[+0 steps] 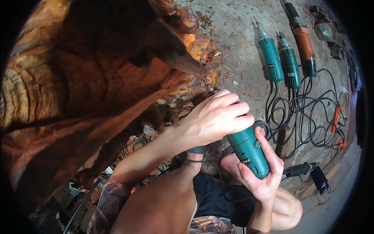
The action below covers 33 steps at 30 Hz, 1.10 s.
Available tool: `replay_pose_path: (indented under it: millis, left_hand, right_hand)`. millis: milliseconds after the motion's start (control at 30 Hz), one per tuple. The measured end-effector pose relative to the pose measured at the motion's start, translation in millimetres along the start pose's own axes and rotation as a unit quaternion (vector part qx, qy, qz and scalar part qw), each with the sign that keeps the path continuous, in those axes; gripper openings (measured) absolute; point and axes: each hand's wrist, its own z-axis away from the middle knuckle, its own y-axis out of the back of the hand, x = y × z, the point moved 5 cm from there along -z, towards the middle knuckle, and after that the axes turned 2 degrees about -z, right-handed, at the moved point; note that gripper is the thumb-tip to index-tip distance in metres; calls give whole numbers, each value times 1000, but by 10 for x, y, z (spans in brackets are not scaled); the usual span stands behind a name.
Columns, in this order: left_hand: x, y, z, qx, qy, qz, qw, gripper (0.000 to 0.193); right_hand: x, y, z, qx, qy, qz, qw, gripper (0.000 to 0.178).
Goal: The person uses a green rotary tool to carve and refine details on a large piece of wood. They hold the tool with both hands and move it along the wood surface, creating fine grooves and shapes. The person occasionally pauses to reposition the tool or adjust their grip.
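One green, cylindrical, hard-cased power tool (pixel 248 147): held aslant, nose toward upper left.
Left hand (pixel 218 117): grip clamped around the green tool's front end, back of the hand uppermost.
Right hand (pixel 267 167): grip clamped on the green tool's rear end, digits on both sides. Mid-body lay bare between the two grips.
One large, reddish-brown, ridged wooden piece (pixel 97 87): left of the green tool, near its nose; contact could not be told.
Two smaller-looking green, cylindrical, pale-nosed tools (pixel 270 56) and one orange-and-black cylindrical tool (pixel 305 46): on the grey, stained floor (pixel 241 23), beyond and right of the green tool.
Looped black cables (pixel 307 113): right of the green tool.
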Motion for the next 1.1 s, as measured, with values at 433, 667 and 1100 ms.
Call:
replay_pose_path:
  millis: [433,667,1100]
  left_hand:
    - [17,-6,6,3,-3,-9,1000,22]
    - [28,3,6,10,-11,-8,1000,22]
    - [195,-109,9,53,-64,-14,996,23]
  right_hand:
    - [40,10,18,-5,-3,0,1000,68]
    - [42,8,54,5,-3,0,1000,68]
    - [36,14,318,30,17,29,999,68]
